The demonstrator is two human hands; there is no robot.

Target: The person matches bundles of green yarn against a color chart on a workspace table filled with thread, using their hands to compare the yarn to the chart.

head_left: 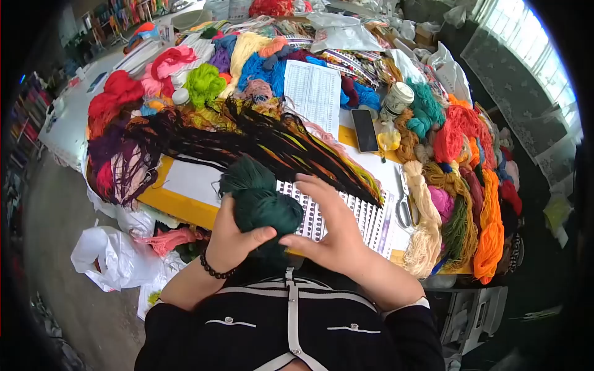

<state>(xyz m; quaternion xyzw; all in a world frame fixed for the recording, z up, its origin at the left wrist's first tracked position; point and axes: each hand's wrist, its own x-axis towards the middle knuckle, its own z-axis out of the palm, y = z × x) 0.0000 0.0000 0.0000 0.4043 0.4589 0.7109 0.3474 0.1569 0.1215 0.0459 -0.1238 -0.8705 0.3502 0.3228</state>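
A dark green skein of yarn point(269, 207) is bunched up in front of my body, above the near edge of the table. My left hand point(232, 238) grips it from the left side, thumb across the front. On the skein's right side, my right hand point(337, 229) is open with fingers spread and curved, its thumb tip right at the skein's lower edge. Beneath and behind the hands lies a white card with rows of small dark holes point(371, 226). A long bundle of black, orange and yellow-green threads point(272, 145) stretches across the table just beyond the skein.
Scissors point(403, 207) and a black phone point(364, 131) lie to the right, beside a printed sheet point(312, 93). Orange yarn point(489, 226) and cream yarn point(422, 226) hang near the right edge. Red yarn point(117, 96) sits at left; a white plastic bag point(114, 256) is lower left.
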